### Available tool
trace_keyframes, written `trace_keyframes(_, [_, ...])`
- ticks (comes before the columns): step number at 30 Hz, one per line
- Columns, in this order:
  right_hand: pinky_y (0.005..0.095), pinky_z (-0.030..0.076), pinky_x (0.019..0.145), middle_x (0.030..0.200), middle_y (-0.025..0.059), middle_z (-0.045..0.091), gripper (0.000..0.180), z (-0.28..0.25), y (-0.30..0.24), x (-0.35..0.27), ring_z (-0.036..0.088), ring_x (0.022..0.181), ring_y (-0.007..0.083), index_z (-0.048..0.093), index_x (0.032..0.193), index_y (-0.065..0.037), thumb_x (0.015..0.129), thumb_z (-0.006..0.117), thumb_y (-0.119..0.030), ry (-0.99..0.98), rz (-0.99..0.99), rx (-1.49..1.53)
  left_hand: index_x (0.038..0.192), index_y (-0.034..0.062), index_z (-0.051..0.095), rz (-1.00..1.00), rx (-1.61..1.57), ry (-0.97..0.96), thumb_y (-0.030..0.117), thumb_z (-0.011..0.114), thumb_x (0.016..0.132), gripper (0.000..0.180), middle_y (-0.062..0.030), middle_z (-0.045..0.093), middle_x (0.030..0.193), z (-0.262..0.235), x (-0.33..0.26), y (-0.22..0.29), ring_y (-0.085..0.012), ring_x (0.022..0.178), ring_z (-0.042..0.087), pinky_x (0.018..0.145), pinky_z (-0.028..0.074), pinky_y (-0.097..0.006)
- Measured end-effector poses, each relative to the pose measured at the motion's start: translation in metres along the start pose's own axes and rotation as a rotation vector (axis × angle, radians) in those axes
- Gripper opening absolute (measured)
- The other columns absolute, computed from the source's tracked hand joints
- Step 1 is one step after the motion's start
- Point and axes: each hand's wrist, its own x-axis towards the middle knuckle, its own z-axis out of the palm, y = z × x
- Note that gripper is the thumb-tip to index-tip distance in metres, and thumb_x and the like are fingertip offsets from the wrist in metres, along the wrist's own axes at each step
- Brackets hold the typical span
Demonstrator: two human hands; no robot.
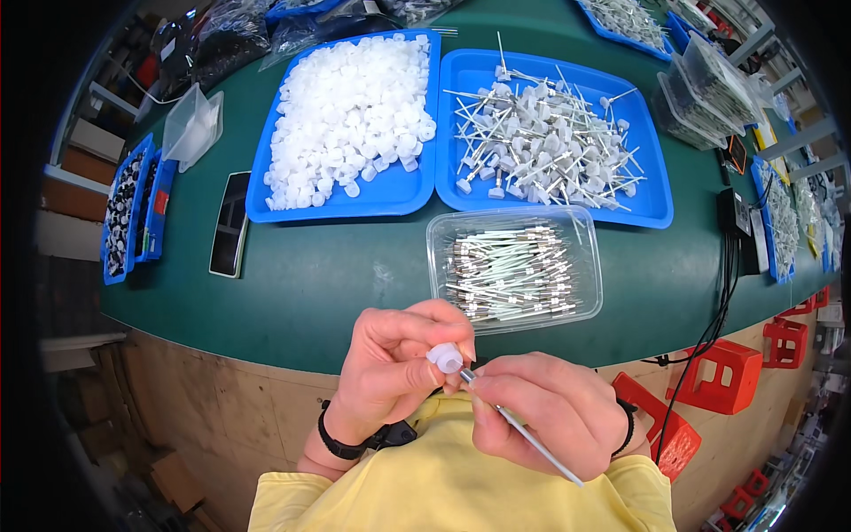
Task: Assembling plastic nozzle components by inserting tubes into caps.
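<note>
Between the thumb and fingers of my left hand [386, 365] is a small white translucent plastic cap [445, 358]. My right hand [558, 410] pinches a thin pale rod [541, 445] with a metal end. That metal end is close beside the cap, and whether they touch is hidden by my fingers. Just beyond my hands sits a clear plastic box [593, 270] of similar metal-ended rods. A blue tray [403, 193] behind it on the left is heaped with white caps. To its right, another blue tray [651, 186] holds rods with caps on their ends.
A phone [230, 226] lies on the green table [328, 284], left of the trays. Blue bins [133, 208] of dark parts stand at the left edge. Stacked clear boxes [709, 93] and a black device with cables [732, 213] are on the right; red stools [722, 377] stand below.
</note>
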Motion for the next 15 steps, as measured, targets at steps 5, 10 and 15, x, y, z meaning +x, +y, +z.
trace_keyframes(5, [0.0244, 0.047, 0.041, 0.068, 0.0158, 0.057, 0.016, 0.0012, 0.0003, -0.0010, 0.058, 0.053, 0.0209, 0.056, 0.076, 0.011, 0.061, 0.059, 0.007, -0.002, -0.022, -0.061, 0.106, -0.0026, 0.058, 0.031, 0.038, 0.001, 0.001, 0.062, 0.078, 0.028, -0.0185, 0.054, 0.097, 0.0001, 0.0009, -0.0012, -0.0175, 0.076, 0.056, 0.063, 0.048, -0.025])
trace_keyframes(10, [0.0245, 0.047, 0.040, 0.067, 0.0159, 0.058, 0.015, 0.0035, 0.0009, -0.0028, 0.058, 0.052, 0.0209, 0.056, 0.075, 0.011, 0.061, 0.059, 0.006, 0.016, -0.020, -0.105, 0.107, -0.0009, 0.058, 0.047, 0.039, 0.028, 0.001, 0.061, 0.078, 0.029, -0.0178, 0.053, 0.099, 0.0015, 0.0006, -0.0033, -0.0173, 0.077, 0.056, 0.065, 0.047, -0.026])
trace_keyframes(15, [0.0244, 0.047, 0.040, 0.067, 0.0159, 0.058, 0.016, 0.0039, 0.0005, -0.0025, 0.058, 0.053, 0.0205, 0.056, 0.076, 0.011, 0.061, 0.059, 0.006, 0.011, -0.015, -0.112, 0.108, 0.0002, 0.057, 0.037, 0.037, 0.031, 0.001, 0.061, 0.079, 0.030, -0.0173, 0.053, 0.099, 0.0012, 0.0004, -0.0033, -0.0171, 0.077, 0.056, 0.065, 0.047, -0.026])
